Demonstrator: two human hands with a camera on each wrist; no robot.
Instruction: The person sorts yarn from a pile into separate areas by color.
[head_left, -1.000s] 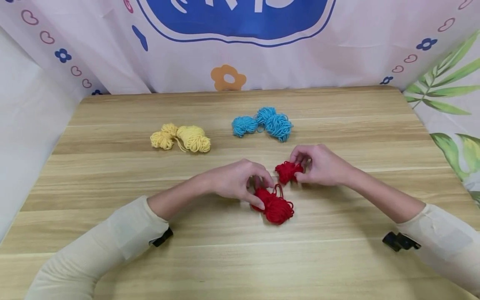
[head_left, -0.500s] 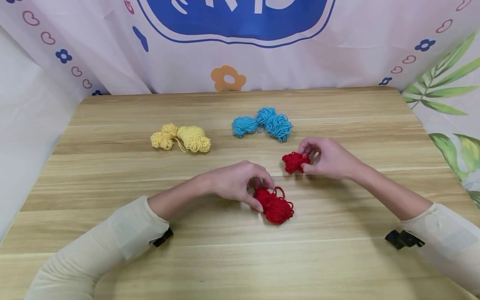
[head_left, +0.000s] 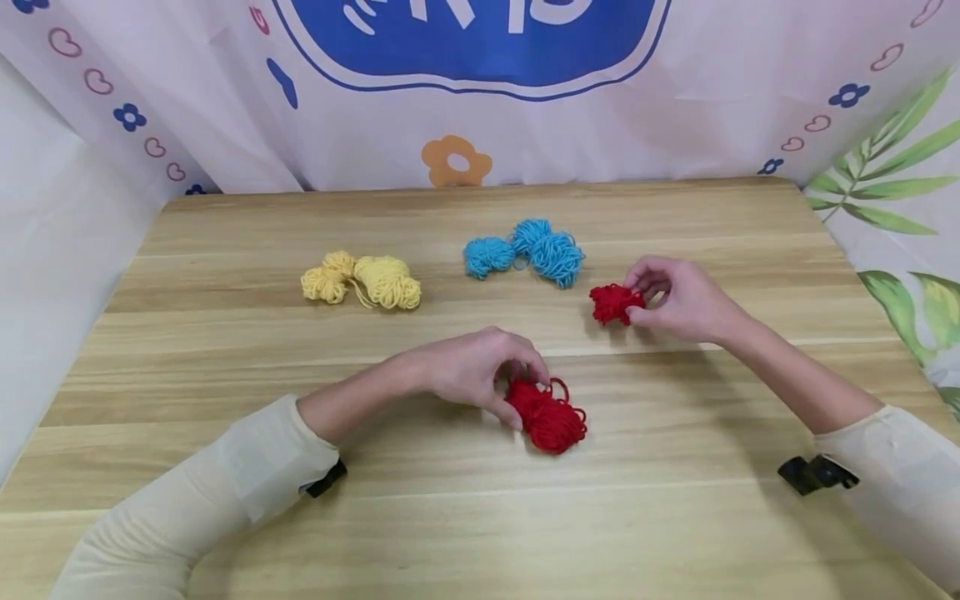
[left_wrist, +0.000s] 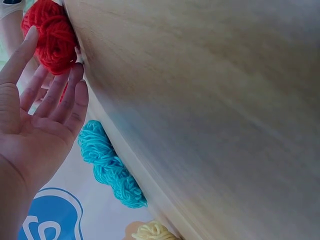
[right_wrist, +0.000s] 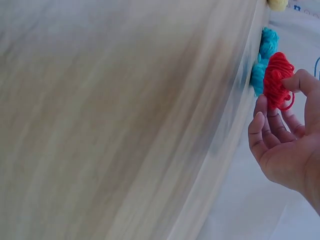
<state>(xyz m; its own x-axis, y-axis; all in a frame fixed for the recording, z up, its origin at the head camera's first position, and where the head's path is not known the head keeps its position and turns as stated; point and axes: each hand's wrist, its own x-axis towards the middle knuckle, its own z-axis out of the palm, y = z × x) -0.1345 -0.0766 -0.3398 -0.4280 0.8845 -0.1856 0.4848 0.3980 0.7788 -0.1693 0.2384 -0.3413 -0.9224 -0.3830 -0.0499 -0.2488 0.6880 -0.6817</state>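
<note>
A larger bundle of red yarn (head_left: 553, 421) lies on the wooden table, loose loops showing at its far side. My left hand (head_left: 480, 371) holds its left end between thumb and fingers; the left wrist view shows that red bundle (left_wrist: 54, 42) at the fingertips. Farther back and to the right, my right hand (head_left: 678, 300) pinches a smaller red yarn bundle (head_left: 611, 304) by its right end. In the right wrist view the small red bundle (right_wrist: 278, 80) sits between thumb and fingertips, seemingly just above the tabletop, with a loose loop hanging from it.
Blue yarn bundles (head_left: 525, 250) lie near the back middle of the table (head_left: 465, 533). Yellow yarn bundles (head_left: 363, 279) rest to their left. A printed cloth (head_left: 360, 133) hangs behind the table's back edge.
My right hand has moved back and to the right with the small red yarn bundle, away from the larger one. The left hand has stayed in place on the larger red bundle.
</note>
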